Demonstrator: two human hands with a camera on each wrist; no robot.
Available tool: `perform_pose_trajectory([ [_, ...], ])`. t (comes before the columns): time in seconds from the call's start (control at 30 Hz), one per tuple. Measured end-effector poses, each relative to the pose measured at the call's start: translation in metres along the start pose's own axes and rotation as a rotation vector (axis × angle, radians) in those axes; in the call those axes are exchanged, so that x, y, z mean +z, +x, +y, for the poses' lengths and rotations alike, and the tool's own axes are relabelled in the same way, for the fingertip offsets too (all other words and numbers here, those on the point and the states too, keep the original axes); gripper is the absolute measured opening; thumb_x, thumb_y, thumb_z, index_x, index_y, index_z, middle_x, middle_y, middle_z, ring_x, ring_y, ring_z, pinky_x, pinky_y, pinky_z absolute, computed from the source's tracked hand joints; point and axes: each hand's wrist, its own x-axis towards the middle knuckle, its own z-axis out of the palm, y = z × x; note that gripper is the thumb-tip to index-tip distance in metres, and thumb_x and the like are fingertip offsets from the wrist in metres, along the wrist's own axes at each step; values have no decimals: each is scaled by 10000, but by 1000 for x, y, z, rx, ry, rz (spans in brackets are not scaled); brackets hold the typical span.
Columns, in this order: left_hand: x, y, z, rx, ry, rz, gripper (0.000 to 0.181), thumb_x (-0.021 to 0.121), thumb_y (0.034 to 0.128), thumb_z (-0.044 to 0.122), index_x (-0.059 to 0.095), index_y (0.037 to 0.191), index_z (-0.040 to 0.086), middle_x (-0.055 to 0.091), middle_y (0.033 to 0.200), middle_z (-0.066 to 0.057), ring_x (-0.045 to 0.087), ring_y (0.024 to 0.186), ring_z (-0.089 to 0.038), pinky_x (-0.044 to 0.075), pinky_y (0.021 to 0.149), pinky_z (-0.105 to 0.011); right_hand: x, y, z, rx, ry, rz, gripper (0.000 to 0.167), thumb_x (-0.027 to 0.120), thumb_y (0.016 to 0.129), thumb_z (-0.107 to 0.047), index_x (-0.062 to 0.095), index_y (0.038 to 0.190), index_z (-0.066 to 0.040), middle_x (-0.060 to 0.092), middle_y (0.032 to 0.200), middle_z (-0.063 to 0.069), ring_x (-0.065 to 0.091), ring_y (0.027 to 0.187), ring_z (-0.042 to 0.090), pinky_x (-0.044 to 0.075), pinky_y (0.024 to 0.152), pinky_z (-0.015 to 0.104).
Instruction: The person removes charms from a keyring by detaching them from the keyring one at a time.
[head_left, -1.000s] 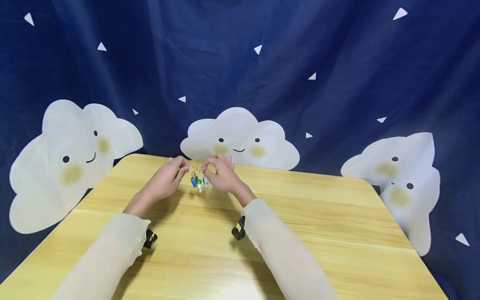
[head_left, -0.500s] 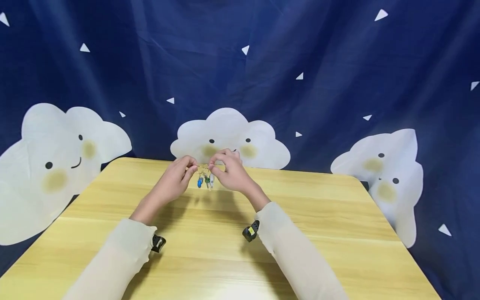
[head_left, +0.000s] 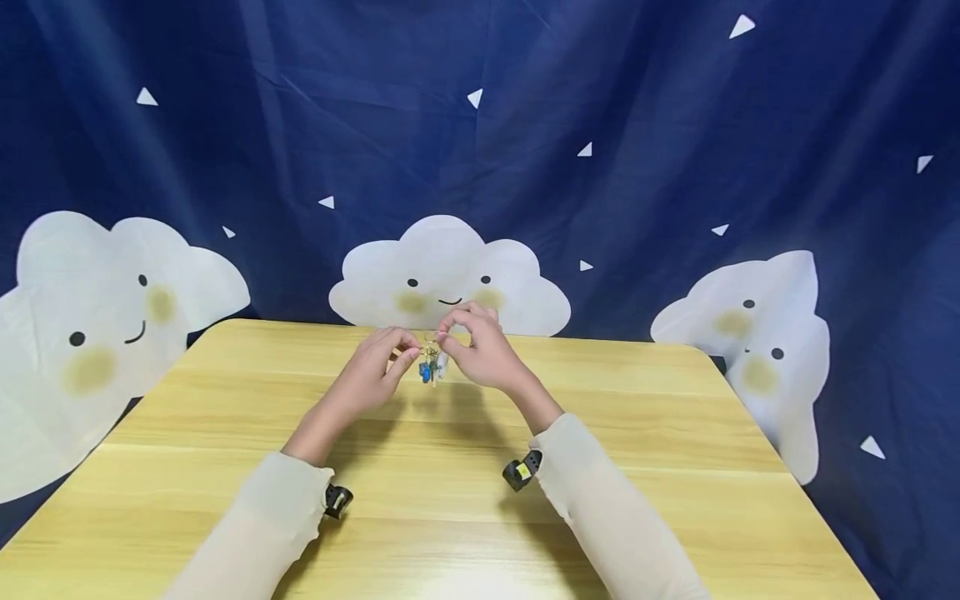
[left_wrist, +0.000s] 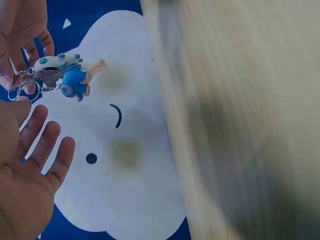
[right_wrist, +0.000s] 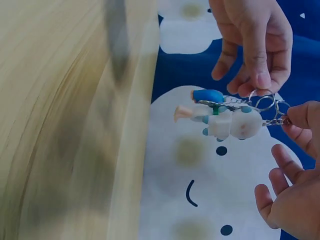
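A bunch of keychain figures hangs from metal rings between the two hands, above the far part of the table. My left hand (head_left: pixel 372 372) pinches a ring between thumb and finger, its other fingers loosely spread. My right hand (head_left: pixel 483 347) pinches another ring from the right side. In the left wrist view a blue figure (left_wrist: pixel 74 82) hangs beside a white one with teal spots (left_wrist: pixel 60 61). The right wrist view shows the white spotted figure (right_wrist: pixel 245 123) nearest, the blue one (right_wrist: pixel 208 95) behind it, and linked rings (right_wrist: pixel 265 102) at the fingertips.
A light wooden table (head_left: pixel 420 517) stretches under both forearms. Behind its far edge hangs a dark blue curtain (head_left: pixel 390 108) with white smiling clouds (head_left: pixel 450 250) and small triangles. Black wrist cameras (head_left: pixel 338 502) sit at both cuffs.
Both hands and the keychains have shifted right in the head view, which itself has turned slightly. The left hand now sits a little lower than the right; both pinches remain.
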Motion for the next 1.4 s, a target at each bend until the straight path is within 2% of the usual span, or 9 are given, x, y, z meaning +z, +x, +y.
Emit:
perform_pose_trajectory([
  [0.2, 13, 1, 5, 7, -49, -11, 107, 594, 1049, 133, 672, 1041, 60, 657, 1005, -31, 584, 989, -220, 546, 856, -492, -9, -8, 5, 10, -15, 16, 103, 626, 987, -145, 668, 900, -107, 632, 1167, 97, 484, 1174, 279, 324, 983, 495],
  [0.37, 26, 6, 10, 1, -63, -14, 149, 596, 1053, 179, 698, 1061, 70, 654, 1016, -7, 581, 995, -200, 548, 858, -486, -15, -16, 10, 16, -22, 30, 112, 624, 997, -145, 664, 903, -99, 630, 1190, 115, 484, 1181, 290, 323, 979, 495],
  [0.5, 37, 11, 15, 3, -83, 11, 127, 639, 1031, 188, 705, 1048, 81, 668, 1016, -12, 590, 976, -197, 555, 849, -494, -18, -21, 11, 7, -15, 50, 102, 634, 1003, -140, 666, 920, -91, 627, 1168, 104, 488, 1171, 294, 327, 974, 499],
  [0.67, 47, 13, 20, -28, -108, 68, 112, 660, 1017, 170, 707, 1023, 69, 680, 996, -24, 612, 968, -199, 570, 852, -496, -22, -29, 14, 17, -9, 79, 89, 645, 1010, -140, 668, 936, -96, 648, 1133, 73, 498, 1137, 262, 341, 949, 462],
  [0.83, 53, 15, 25, -37, -115, 131, 114, 655, 1019, 159, 712, 1018, 60, 682, 979, -33, 631, 953, -197, 586, 846, -429, -28, -37, 16, 59, 7, 103, 76, 648, 1019, -164, 675, 958, -128, 652, 1102, 25, 468, 1069, 289, 372, 846, 403],
  [1.03, 56, 20, 34, -28, -120, 181, 109, 662, 1014, 162, 714, 1002, 66, 688, 1025, -58, 647, 948, -219, 586, 805, -420, -35, -44, 19, 64, 12, 123, 73, 636, 1025, -153, 672, 971, -120, 671, 1044, 10, 532, 1049, 359, 425, 858, 440],
  [1.13, 57, 22, 37, -24, -134, 195, 114, 658, 1015, 169, 707, 999, 68, 687, 1030, -62, 644, 951, -225, 582, 790, -416, -38, -47, 19, 64, 3, 126, 70, 637, 1025, -152, 673, 986, -107, 668, 1018, 14, 531, 1012, 302, 456, 849, 476],
  [1.27, 58, 26, 41, -25, -148, 212, 128, 644, 1014, 170, 696, 997, 54, 687, 1018, -68, 643, 954, -222, 579, 818, -370, -42, -50, 19, 77, 0, 123, 75, 631, 1028, -152, 674, 1011, -93, 657, 993, 15, 547, 965, 209, 505, 825, 448],
  [1.4, 61, 29, 45, -36, -153, 240, 122, 644, 1005, 158, 689, 983, 47, 695, 1004, -74, 646, 943, -220, 577, 825, -362, -44, -53, 20, 88, 34, 116, 89, 618, 1037, -143, 670, 1031, -70, 657, 973, 26, 597, 915, 179, 542, 804, 428],
])
